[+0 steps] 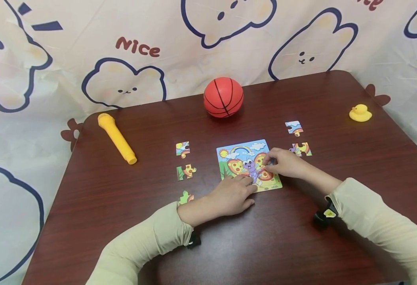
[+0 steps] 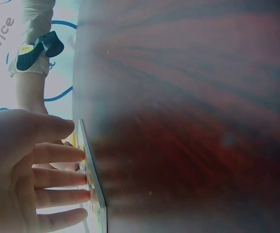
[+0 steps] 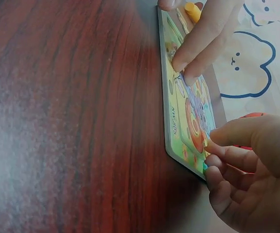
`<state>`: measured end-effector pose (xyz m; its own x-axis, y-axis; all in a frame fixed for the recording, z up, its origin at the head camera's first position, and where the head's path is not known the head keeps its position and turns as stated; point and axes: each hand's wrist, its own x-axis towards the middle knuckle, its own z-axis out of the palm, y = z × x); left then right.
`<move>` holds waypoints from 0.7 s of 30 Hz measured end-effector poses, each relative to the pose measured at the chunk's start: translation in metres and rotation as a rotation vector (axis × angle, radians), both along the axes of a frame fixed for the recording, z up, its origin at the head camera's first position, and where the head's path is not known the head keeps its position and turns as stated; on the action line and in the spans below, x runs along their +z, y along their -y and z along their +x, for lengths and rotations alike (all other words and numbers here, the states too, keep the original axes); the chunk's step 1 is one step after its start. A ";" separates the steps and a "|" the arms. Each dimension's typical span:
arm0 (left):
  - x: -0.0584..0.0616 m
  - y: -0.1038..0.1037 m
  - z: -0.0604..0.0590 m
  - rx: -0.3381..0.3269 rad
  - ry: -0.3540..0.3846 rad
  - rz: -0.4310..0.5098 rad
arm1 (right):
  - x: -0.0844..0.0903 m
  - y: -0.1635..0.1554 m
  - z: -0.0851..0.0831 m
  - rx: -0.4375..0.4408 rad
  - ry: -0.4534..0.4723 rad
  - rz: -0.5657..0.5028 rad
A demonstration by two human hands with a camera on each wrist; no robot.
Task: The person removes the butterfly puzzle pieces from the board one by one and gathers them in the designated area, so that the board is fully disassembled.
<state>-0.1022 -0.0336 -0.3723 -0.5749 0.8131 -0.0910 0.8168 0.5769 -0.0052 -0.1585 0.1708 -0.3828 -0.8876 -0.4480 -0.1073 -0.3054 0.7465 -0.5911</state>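
A square puzzle board [image 1: 242, 152] with a butterfly picture lies mid-table, its wings patterned like pizza. My left hand [image 1: 231, 194] rests on the board's near left part, fingertips touching the picture. In the left wrist view, the fingers of the left hand [image 2: 59, 177] are nearly straight above the board's edge [image 2: 95, 174]. Over the right wing, my right hand [image 1: 287, 163] pinches a small puzzle piece [image 3: 207, 145] between thumb and forefinger, against the board. The fingers of the right hand [image 3: 249, 165] hide most of that piece.
Loose puzzle pieces lie left of the board, such as a grass-and-pizza piece [image 1: 185, 172], and right of it, such as a cloud piece [image 1: 294, 127]. Farther out are a yellow toy microphone [image 1: 117, 138], a red ball [image 1: 223, 97] and a yellow rubber duck [image 1: 360, 113].
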 end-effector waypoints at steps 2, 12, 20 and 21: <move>0.000 0.000 0.000 -0.004 -0.004 0.003 | 0.000 0.001 -0.001 -0.004 0.003 0.008; 0.000 0.001 0.000 0.004 0.012 -0.012 | 0.003 0.003 -0.001 -0.012 0.067 -0.036; -0.001 0.000 -0.001 0.001 0.006 -0.011 | 0.007 0.003 -0.002 -0.002 0.100 -0.121; -0.001 0.000 -0.001 0.000 0.007 -0.011 | 0.007 0.002 -0.001 -0.006 0.095 -0.125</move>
